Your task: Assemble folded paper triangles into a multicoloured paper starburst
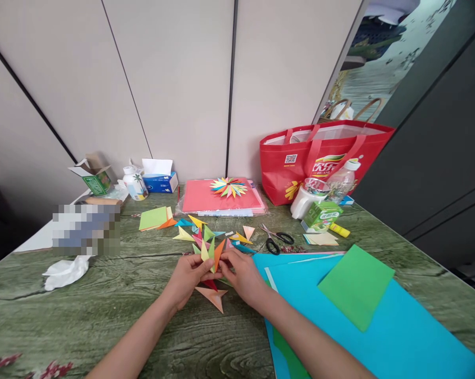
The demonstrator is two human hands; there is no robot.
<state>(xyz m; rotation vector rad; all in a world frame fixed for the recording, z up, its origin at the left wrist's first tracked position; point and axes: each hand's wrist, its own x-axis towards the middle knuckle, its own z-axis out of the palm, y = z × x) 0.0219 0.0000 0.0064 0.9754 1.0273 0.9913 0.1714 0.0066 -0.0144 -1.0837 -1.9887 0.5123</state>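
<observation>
My left hand is closed on a pale yellow and green folded paper piece, pinching it near its lower end. Close beside it, my right hand is closed on an orange folded paper piece that touches the green one. Whether the two are joined is hidden by my fingers. Around and behind my hands lie several loose folded pieces, among them a yellow one and a blue one. A peach folded piece rests on the table just in front of them.
Black-handled scissors lie right of the pieces. Blue sheets with a green square cover the right side. A multicoloured paper ring sits on packed red paper. Behind stand a red bag, white mug and tissue box.
</observation>
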